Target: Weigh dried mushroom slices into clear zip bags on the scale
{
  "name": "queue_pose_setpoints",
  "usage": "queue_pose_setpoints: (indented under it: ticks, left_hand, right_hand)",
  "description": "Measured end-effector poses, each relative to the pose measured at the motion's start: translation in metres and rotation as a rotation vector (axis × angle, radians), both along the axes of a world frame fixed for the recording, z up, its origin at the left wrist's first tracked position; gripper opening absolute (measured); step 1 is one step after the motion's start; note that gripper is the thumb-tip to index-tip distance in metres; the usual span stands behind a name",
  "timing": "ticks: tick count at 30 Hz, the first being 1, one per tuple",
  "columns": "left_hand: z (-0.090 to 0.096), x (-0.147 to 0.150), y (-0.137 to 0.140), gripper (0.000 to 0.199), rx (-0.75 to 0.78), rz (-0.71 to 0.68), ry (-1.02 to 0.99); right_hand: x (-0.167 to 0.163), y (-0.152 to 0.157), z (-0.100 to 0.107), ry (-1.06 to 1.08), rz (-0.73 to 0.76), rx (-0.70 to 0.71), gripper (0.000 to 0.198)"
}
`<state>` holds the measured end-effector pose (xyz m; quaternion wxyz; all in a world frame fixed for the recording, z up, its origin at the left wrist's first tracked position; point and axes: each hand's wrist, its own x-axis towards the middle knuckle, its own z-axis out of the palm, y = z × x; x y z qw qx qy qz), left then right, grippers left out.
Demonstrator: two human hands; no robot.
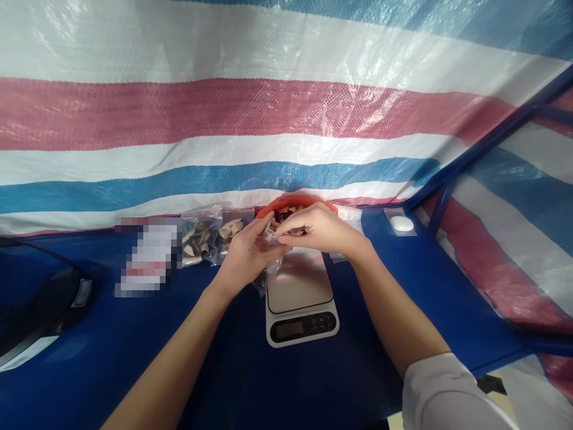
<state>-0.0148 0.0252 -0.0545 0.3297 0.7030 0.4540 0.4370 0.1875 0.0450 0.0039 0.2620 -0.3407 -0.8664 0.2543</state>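
Above the back of a white kitchen scale [301,289], my two hands meet at a clear plastic bag [274,267]. My left hand [247,251] is closed on the bag's side, thumb and fingers pinching it. The fingers of my right hand [316,230] pinch at the bag's upper edge; whether they also hold a piece is hidden. Just behind them stands a red basket [332,206] with brown and pale dried slices [286,212] in it. Left of my left hand lie two clear bags of similar slices, one bag [197,242] farther left and another bag [230,229] closer.
A blurred-out white packet [150,257] lies to the left, with a black device [42,304] beyond it. A white oval object [401,224] rests on a clear bag at the right. Striped plastic sheeting [224,113] and a blue frame bar [483,134] bound the blue table [358,370].
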Motion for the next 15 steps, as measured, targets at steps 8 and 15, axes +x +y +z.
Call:
queue_pose_setpoints:
  ticks: [8,15]
  left_hand:
    - [0.010,-0.021,0.004,0.061,-0.409,-0.055,-0.349]
    - [0.006,-0.007,0.006,0.046,-0.442,-0.065,-0.383]
  right_hand:
    - [0.008,0.005,-0.004,0.084,0.073,0.100,0.020]
    - [0.005,0.001,0.000,0.043,0.103,0.132,0.021]
